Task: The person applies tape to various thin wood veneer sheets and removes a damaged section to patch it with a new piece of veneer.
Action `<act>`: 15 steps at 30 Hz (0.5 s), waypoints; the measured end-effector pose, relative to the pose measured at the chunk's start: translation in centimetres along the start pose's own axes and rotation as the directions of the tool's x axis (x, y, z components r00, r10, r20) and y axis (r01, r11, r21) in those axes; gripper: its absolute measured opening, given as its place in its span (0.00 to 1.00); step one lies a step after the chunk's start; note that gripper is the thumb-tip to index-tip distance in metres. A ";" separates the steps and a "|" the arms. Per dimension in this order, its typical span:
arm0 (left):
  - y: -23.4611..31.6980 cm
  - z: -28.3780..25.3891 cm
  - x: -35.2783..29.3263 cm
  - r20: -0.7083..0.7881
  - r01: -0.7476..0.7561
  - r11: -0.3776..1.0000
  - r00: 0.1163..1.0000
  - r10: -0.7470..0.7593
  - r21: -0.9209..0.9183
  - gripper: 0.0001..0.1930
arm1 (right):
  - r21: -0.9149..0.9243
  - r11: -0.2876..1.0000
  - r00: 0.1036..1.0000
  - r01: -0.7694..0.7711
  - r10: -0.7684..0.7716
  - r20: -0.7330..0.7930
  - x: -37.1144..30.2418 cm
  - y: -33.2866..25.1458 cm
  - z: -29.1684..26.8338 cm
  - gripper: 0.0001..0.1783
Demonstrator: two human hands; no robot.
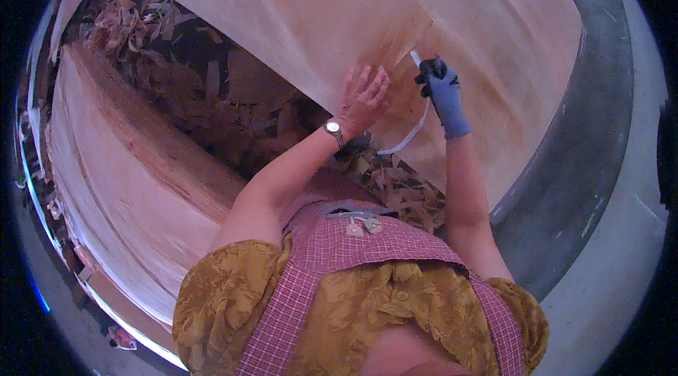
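Note:
A wide, pale reddish-brown sheet that looks like wood veneer (494,16) spreads before me, with darker brown streaks around its middle. My left hand (363,102), bare and with a watch on its wrist, rests on the sheet near its near-left edge, fingers spread. To the right of it my right hand (443,93) wears a blue-grey glove with black fingers. Its fingers are closed on a thin white strip (417,129), perhaps tape. One end pokes out beyond the fingers over the sheet; the other trails below the hand toward the sheet's near edge.
Left of the sheet lies a dark gap filled with torn veneer scraps (134,19). More scraps (409,196) lie close to my apron. A second pale stack of sheets (120,157) stands at the left. Along the right runs a dark grey strip (579,157) beside the paler floor (614,256).

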State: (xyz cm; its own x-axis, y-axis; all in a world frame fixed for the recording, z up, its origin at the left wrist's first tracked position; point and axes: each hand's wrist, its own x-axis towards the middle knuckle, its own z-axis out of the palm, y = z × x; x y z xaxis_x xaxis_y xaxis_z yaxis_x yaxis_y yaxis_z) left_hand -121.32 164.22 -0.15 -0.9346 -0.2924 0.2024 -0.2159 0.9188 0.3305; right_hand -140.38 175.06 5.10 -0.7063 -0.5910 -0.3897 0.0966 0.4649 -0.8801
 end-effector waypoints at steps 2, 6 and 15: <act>0.0 -0.6 1.5 0.091 0.032 0.999 0.995 -0.030 -0.021 0.29 | 0.108 0.994 1.000 0.014 -0.014 0.007 2.4 0.2 -0.2 0.08; -0.2 -0.1 8.5 0.019 -0.047 0.993 0.999 0.049 -0.106 0.30 | -0.311 0.947 0.969 0.080 -0.147 -0.197 8.0 5.1 -1.7 0.16; -1.2 1.6 11.1 0.168 -0.186 0.977 0.972 0.166 0.108 0.32 | 0.083 0.986 0.987 -0.142 0.147 -0.059 2.1 2.2 -1.7 0.10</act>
State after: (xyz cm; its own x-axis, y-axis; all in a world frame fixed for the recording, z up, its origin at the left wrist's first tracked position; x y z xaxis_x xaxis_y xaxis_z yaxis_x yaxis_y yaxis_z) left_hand -131.86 160.35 0.23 -0.9915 -0.0868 0.0965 -0.0678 0.9803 0.1857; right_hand -142.83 175.94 2.85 -0.7243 -0.4765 -0.4983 0.2535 0.4880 -0.8352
